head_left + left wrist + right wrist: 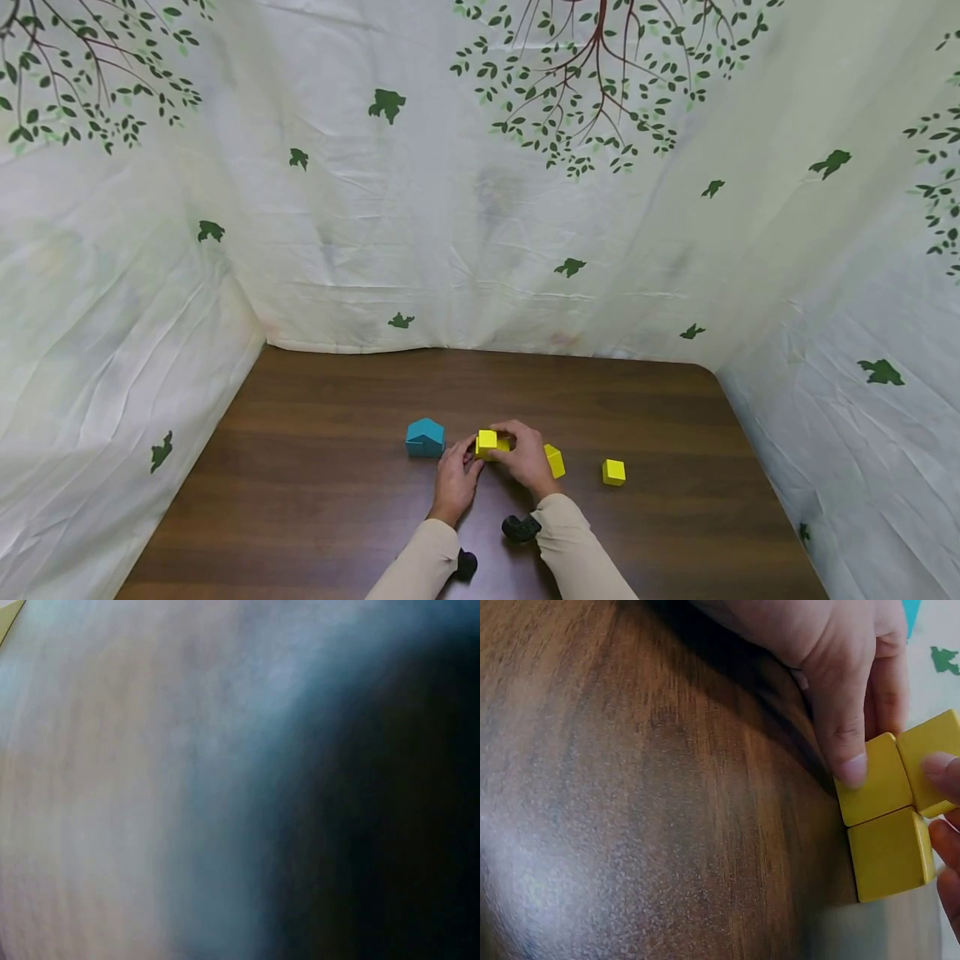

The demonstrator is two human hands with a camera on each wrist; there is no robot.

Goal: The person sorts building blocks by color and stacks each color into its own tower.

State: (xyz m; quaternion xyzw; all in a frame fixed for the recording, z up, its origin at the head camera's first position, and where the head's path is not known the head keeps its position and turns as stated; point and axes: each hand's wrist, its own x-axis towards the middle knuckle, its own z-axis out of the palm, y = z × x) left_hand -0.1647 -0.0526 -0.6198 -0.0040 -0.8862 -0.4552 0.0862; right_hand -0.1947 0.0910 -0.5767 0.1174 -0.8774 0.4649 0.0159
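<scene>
Three yellow cubes are bunched together between the two hands. In the right wrist view, the lower yellow cube [871, 787] is pinched by the left hand [455, 483], its thumb pressed on the near face. A second yellow cube [487, 439] sits on top of it, and the right hand [527, 457] holds that one, thumb on its near face. Beside the lower cube, touching it, stands a third yellow cube [889, 859]. Most of the right hand's fingers are hidden. The left wrist view is blurred and shows only pale and dark patches.
A blue block with a pointed top [425, 438] stands left of the hands. A yellow wedge-topped block [554, 460] is partly behind the right hand; another yellow cube [613, 472] lies farther right. Leaf-printed cloth [480, 250] borders the brown table [337, 500] at the back and sides.
</scene>
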